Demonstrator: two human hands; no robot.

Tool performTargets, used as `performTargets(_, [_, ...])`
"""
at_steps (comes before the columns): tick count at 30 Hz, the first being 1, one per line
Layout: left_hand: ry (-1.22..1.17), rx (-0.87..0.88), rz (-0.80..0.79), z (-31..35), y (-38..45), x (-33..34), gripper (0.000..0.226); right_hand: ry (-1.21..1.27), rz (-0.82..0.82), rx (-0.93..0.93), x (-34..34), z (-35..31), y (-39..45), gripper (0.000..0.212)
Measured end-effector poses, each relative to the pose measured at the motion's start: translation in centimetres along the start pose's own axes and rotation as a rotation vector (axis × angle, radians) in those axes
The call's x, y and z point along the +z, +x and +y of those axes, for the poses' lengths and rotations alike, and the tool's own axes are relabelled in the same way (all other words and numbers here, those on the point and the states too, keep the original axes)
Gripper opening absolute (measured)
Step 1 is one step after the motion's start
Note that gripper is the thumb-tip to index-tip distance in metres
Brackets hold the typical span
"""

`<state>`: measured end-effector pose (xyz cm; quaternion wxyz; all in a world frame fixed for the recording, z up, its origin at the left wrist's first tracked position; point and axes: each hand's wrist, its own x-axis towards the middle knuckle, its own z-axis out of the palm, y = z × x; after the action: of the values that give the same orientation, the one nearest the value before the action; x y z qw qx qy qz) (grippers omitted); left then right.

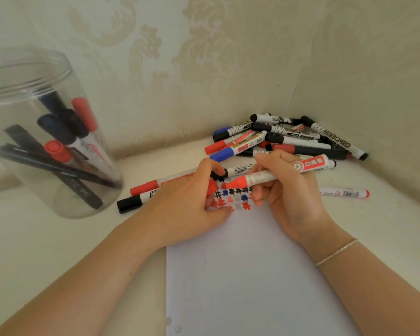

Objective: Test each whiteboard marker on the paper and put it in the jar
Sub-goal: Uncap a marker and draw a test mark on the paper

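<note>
Worktop [46,238]: carrying everything, walled corner behind.
Paper [252,275]: lying under both hands.
Jar [46,132]: standing far left, holding markers.
Right hand [289,197]: gripping red marker [289,169].
Left hand [192,204]: pinching red cap [212,185].
Risk: misaligned cap could be smearing fingers.

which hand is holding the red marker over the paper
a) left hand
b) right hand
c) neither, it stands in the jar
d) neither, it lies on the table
b: the right hand grips the red marker, its tip end over the test marks on the paper, while the left hand rests on the sheet's top edge.
</note>
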<state>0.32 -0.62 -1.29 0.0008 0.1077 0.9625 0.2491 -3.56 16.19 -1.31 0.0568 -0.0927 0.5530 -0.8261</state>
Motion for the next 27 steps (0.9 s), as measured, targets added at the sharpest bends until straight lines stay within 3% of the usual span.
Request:
performTargets(9, [0.029,0.065,0.06,-0.3,-0.1,0.2,0.034,-0.134,-0.136,0.021,0.1,0.3,-0.1,0.018])
performTargets(11, [0.016,0.103,0.082,-0.3,-0.2,0.4,0.03,-0.037,-0.194,0.069,0.0,0.2,-0.1,0.035])
performTargets(13, [-0.133,0.121,0.125,-0.1,-0.2,0.5,0.022,0.056,-0.179,0.105,-0.1,0.0,0.0,0.048])
performTargets(17, [-0.666,0.005,0.185,0.6,0.0,-0.1,0.011,0.068,-0.052,0.0,-0.3,-0.5,0.1,0.013])
performTargets(21, [-0.988,-0.134,0.102,1.3,-0.1,0.1,0.011,-0.024,0.005,-0.039,-0.5,-0.3,0.3,0.017])
performTargets(27, [-0.838,-0.162,0.161,2.0,-0.2,0.8,0.016,-0.124,-0.01,-0.086,-0.6,0.0,0.6,0.018])
